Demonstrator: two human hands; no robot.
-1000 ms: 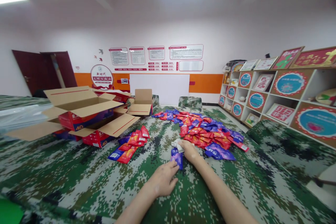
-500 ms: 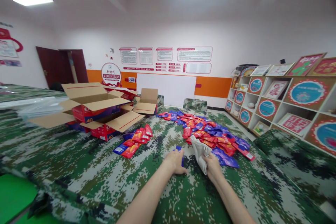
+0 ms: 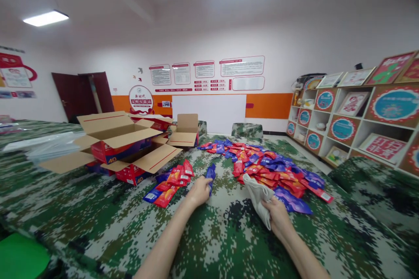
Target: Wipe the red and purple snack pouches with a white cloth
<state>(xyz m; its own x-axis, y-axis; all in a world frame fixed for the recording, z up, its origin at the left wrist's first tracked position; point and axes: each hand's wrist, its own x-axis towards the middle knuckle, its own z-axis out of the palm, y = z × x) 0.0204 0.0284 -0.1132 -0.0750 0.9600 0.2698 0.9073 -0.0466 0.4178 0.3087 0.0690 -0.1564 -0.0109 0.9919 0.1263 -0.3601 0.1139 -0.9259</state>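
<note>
My left hand (image 3: 198, 192) is closed on a blue sachet (image 3: 210, 172), holding it above the camouflage table cloth (image 3: 229, 244) beside a small heap of red and blue sachets (image 3: 170, 181). My right hand (image 3: 276, 213) grips a white cloth (image 3: 257, 194) at the near edge of a large pile of red and blue sachets (image 3: 271, 170). The two hands are about a forearm's width apart.
Open cardboard boxes (image 3: 114, 139) stand at the left, with a smaller open box (image 3: 185, 130) behind them. Clear plastic sheets (image 3: 46, 146) lie at the far left. A white shelf unit (image 3: 353, 117) with framed pictures lines the right wall. A dark door (image 3: 83, 96) is at the back left.
My left hand has picked up the blue sachet and carried it left toward the small heap. My right hand has drawn the white cloth back toward me and to the right.
</note>
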